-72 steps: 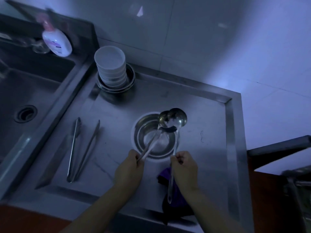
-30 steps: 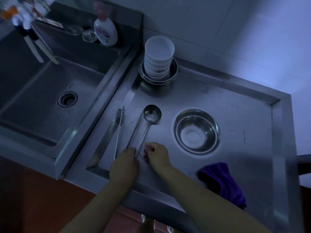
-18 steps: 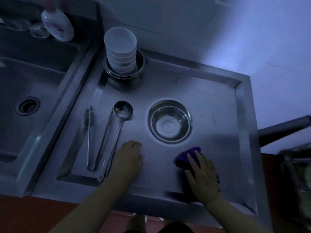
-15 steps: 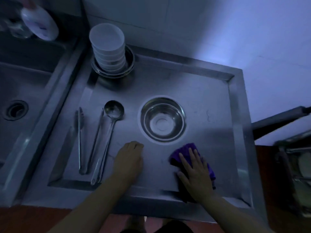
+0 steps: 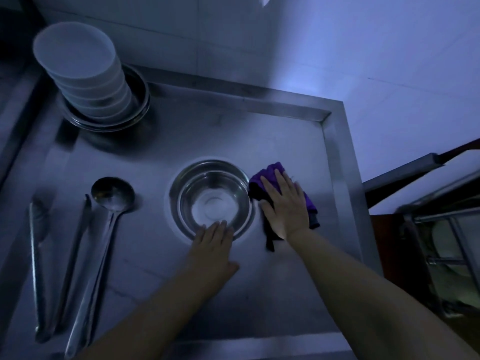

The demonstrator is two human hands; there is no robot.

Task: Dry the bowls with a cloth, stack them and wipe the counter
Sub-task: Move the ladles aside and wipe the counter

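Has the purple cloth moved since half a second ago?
Yes. The purple cloth, pressed flat under the right hand, has gone away from the counter's near edge and now lies beside the steel bowl, at its right rim.

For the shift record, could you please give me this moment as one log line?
step: wiping counter | right hand: flat on purple cloth | left hand: fingertips at steel bowl rim | white bowls: stacked
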